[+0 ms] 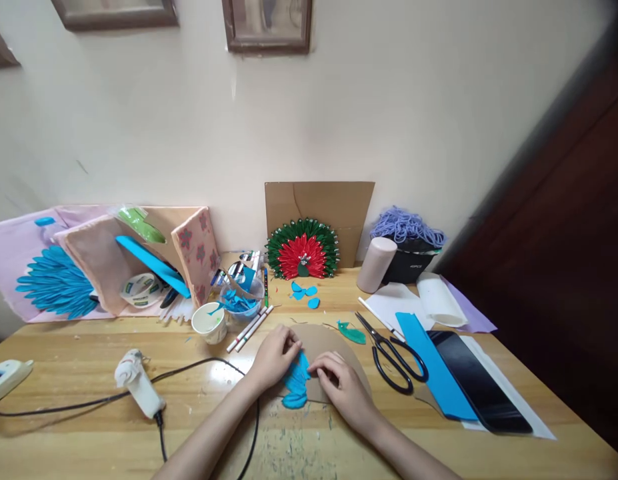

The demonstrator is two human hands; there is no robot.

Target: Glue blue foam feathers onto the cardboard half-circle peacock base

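A semicircular brown cardboard piece (339, 340) lies flat on the table, with a fan of blue crepe-paper petals (297, 380) on its front left part. Fingers bent together, my left hand (275, 357) pinches the upper left edge of these petals. My right hand (347, 393) rests over the cardboard with curled fingers, its tips at the right edge of the blue petals; whatever lies between them is hidden. Just beyond the cardboard is a green leaf-shaped piece (351, 333). Several loose blue petals (303, 291) lie farther back.
Black-handled scissors (396, 357), a blue paper strip (439, 370) and a phone (479, 380) lie right. On the left are a hot glue gun (139, 383) with a cord, a paper cup (209, 323) and markers (251, 330). A red-green petal fan (303, 250) stands behind.
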